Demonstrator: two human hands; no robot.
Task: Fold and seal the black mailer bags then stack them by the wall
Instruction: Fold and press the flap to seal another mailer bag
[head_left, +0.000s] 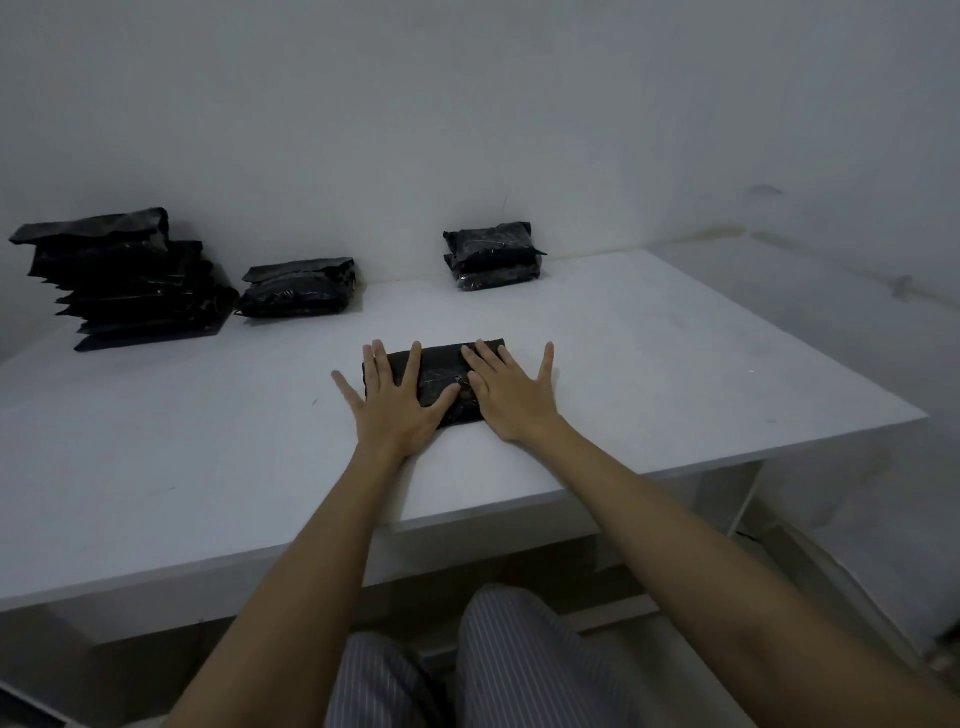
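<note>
A folded black mailer bag (439, 371) lies in the middle of the white table (675, 364). My left hand (389, 405) presses flat on its left half, fingers spread and straight. On its right half my right hand (506, 392) lies flat too, fingers spread. By the wall at the back stands a short stack of two folded black bags (492, 255).
A tall pile of several unfolded black bags (130, 280) sits at the far left of the table, with a smaller pile of black bags (298, 287) next to it. The table's right edge drops off near the wall corner. My striped trousers (488, 665) show under the front edge.
</note>
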